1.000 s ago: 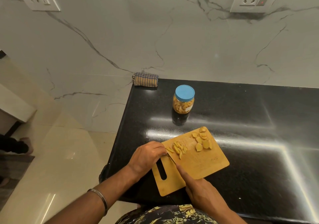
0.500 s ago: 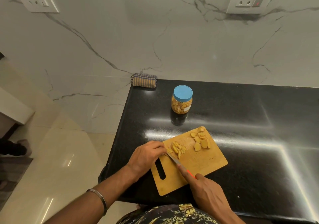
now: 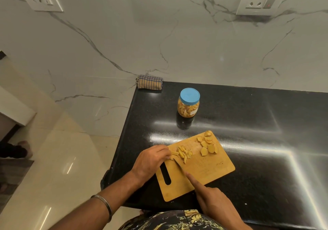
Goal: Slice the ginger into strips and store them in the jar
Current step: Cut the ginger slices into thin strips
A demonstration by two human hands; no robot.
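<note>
A wooden cutting board lies on the black counter. Cut ginger strips sit near its left end, and flat ginger slices lie at its far corner. My left hand rests at the board's left edge, its curled fingertips holding a ginger piece down. My right hand grips a knife, forefinger laid along its spine, blade tip beside the held piece. A jar with a blue lid, holding ginger strips, stands closed behind the board.
A folded checked cloth lies at the counter's back left corner against the marble wall. The counter's left edge drops to a pale tiled floor. Wall sockets sit high on the wall.
The knife blade has slid forward and back through the ginger beside my left fingertips. My left hand has stayed at the board's left end.
</note>
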